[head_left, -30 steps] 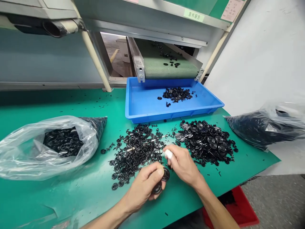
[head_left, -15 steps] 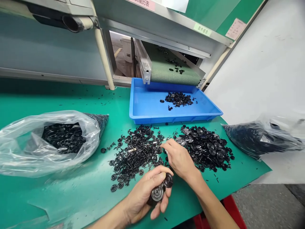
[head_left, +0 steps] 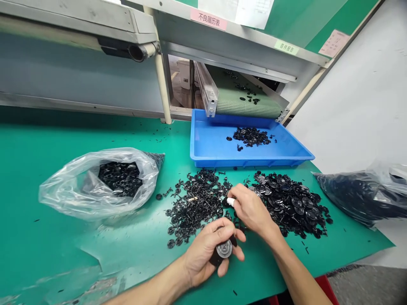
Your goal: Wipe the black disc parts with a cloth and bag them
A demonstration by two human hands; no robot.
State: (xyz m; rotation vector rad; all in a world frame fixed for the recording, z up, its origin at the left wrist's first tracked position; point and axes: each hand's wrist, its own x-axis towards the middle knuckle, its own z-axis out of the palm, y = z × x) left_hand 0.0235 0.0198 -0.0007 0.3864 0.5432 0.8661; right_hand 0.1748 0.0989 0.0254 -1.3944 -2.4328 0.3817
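Observation:
My left hand (head_left: 211, 250) is closed around several round black discs (head_left: 224, 249), with a ridged face of one turned up. Just above and to the right, my right hand (head_left: 249, 207) has its fingertips pinched at a dark piece, with something white (head_left: 230, 201) at a finger. Left of my right hand lies a loose pile of small black pieces with stems (head_left: 197, 203). A heap of round black discs (head_left: 294, 201) is spread to its right. Both piles rest on the green table (head_left: 133, 250).
A blue tray (head_left: 251, 162) with black pieces sits under the end of a green conveyor (head_left: 248, 109). An open clear bag (head_left: 63, 190) of black parts lies left, another filled bag (head_left: 356, 195) right. A metal frame (head_left: 162, 80) stands behind.
The view has shifted, so the scene sits further right. My right hand's fingertips have come to a dark piece at the small pile's right edge. My left hand still holds discs.

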